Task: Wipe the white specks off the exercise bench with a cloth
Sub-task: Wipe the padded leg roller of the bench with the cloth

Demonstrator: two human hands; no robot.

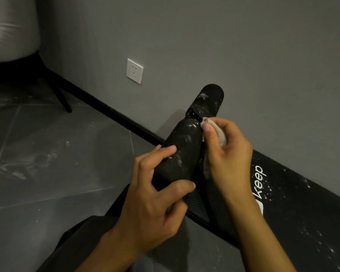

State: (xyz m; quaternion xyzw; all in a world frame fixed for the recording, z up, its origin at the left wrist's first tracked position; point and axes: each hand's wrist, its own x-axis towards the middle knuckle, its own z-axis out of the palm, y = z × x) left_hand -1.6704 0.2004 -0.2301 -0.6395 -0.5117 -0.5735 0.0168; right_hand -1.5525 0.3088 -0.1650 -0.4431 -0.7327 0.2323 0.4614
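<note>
exercise bench (pixel 294 203) speckled | right hand (pixel 227 156) pinches cloth (pixel 217 132) | left hand (pixel 155 201) grips roller (pixel 182 152)

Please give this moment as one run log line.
phase: wiping | left hand: grips near foam roller | right hand: pinches cloth against that roller's far end | white specks: on this roller, far roller, bench pad
</note>
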